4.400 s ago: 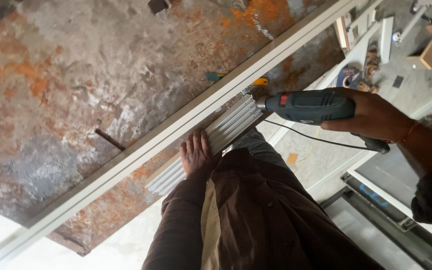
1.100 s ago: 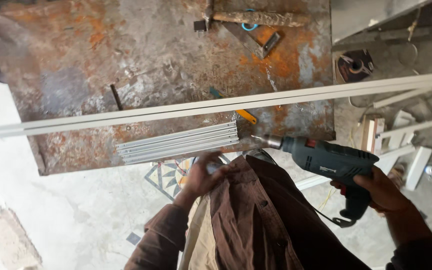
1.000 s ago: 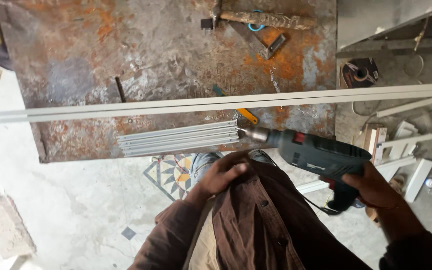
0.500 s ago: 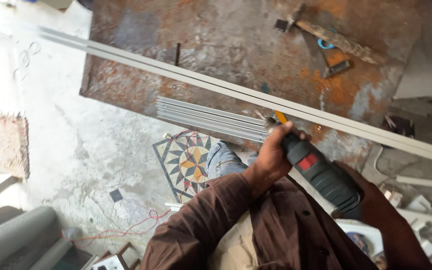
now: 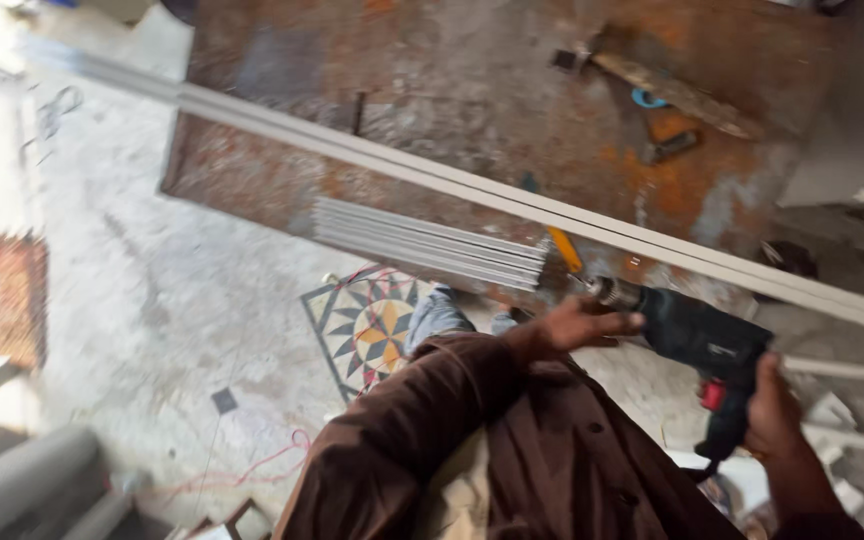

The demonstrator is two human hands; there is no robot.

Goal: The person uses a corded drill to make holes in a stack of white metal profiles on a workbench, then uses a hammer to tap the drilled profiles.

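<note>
My right hand (image 5: 774, 418) grips the handle of a dark green power drill (image 5: 697, 338) at the lower right. My left hand (image 5: 570, 326) rests against the drill's front, just behind the chuck (image 5: 607, 291). The drill bit points up-left toward a long pale metal profile (image 5: 512, 195) lying diagonally across a rusty metal worktable (image 5: 472, 90). A stack of short ribbed pale profiles (image 5: 422, 242) lies at the table's near edge, just left of the chuck. A yellow-handled tool (image 5: 562, 247) sits beside the stack.
Tools lie on the table's far right: a long rusty bar (image 5: 677, 95) and a blue item (image 5: 649, 99). A patterned star tile (image 5: 372, 325) is on the dusty floor below. A red cable (image 5: 262, 465) trails on the floor. More profiles (image 5: 852, 370) lie at right.
The view has swung right and tilted. My left hand left the ribbed stack and came onto the drill's front. The drill stays in my right hand near the long profile.
</note>
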